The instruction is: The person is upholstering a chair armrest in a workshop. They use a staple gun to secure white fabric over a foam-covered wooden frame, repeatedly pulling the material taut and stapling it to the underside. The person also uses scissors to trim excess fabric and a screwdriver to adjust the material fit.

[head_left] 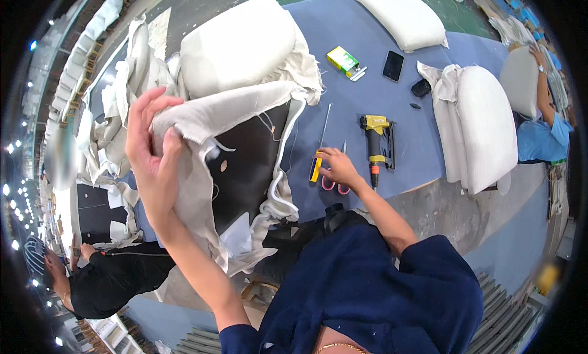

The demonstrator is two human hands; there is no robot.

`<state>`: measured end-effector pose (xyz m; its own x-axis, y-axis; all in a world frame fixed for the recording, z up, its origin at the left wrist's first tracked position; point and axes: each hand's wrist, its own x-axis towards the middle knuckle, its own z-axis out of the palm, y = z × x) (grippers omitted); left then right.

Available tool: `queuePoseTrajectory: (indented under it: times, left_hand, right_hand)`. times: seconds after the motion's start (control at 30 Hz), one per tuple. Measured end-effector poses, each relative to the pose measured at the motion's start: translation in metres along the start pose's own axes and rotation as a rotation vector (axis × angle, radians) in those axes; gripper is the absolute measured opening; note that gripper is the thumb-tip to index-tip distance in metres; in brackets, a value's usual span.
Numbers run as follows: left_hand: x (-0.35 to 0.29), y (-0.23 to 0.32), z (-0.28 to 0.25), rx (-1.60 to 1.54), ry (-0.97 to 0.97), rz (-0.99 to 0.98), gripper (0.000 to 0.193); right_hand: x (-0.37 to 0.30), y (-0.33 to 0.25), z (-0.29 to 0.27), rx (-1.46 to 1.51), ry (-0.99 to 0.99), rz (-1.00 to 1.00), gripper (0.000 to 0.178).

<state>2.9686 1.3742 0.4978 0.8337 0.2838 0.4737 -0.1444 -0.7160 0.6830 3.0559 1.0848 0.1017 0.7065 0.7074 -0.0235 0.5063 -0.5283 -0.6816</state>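
My left hand is closed on the folded pale grey fabric edge of an upholstered cushion, thumb inside and fingers outside. The cushion's black underside faces me, with loose threads and white piping along its right side. My right hand is over the table, its fingers apart and the fingertips at the yellow handle of a screwdriver. Whether they touch it is unclear. Red-handled scissors lie partly under this hand. A yellow and black staple gun lies just to the right.
Padded white cushions lie on the blue-grey table: one at far left, another at the far edge, a third at right. A green-yellow box and a phone lie beyond. Co-workers are at left and right.
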Motion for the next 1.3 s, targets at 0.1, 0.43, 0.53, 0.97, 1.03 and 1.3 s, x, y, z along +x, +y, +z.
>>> queuePoseTrajectory:
  times: [0.1,0.43,0.53,0.97,1.03,1.3]
  left_hand:
    - [0.004,0.032,0.033,-0.116,-0.024,-0.229,0.050]
    - [-0.124,0.136,0.170,0.170,-0.118,0.272,0.042]
    - [-0.119,0.130,0.157,0.145,-0.104,0.310,0.043]
    - [-0.034,0.015,-0.003,0.170,0.110,0.095,0.046]
    - [-0.028,0.002,-0.012,0.149,0.079,0.128,0.050]
    - [-0.014,-0.010,-0.006,0.018,0.028,0.066,0.048]
  right_hand:
    - [-0.003,0.006,0.013,-0.210,0.030,-0.130,0.047]
    - [-0.049,0.002,0.008,-0.432,-0.145,-0.090,0.054]
    - [-0.057,0.001,0.009,-0.450,-0.134,-0.051,0.055]
    - [-0.065,0.031,-0.027,-0.387,0.631,0.493,0.066]
    - [-0.076,0.064,-0.026,-0.362,0.622,0.608,0.070]
    - [-0.065,0.094,-0.067,-0.319,0.381,0.647,0.069]
